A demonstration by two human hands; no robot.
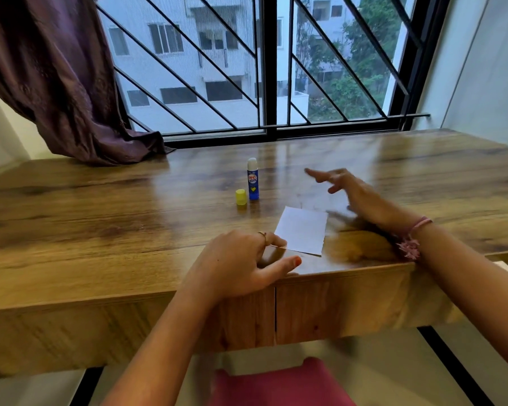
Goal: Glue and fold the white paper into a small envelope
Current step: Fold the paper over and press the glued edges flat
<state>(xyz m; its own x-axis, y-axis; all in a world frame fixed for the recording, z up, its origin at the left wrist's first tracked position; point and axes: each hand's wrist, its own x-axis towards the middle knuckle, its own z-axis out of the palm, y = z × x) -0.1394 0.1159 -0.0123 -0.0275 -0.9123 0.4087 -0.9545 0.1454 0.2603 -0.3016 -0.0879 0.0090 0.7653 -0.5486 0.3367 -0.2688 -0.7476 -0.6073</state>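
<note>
The white paper (301, 231) lies flat near the table's (100, 206) front edge. The left hand (241, 265) touches its left corner, fingers loosely curled. The right hand (349, 191) hovers blurred beyond it, fingers spread. The uncapped glue stick (252, 180) stands farther back, beside its yellow cap (241, 197).

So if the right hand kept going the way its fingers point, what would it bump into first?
Probably the glue stick. The right hand is blurred and seems raised above the table, fingers pointing left toward it, with nothing between; depth is unclear, so it might pass behind.
</note>
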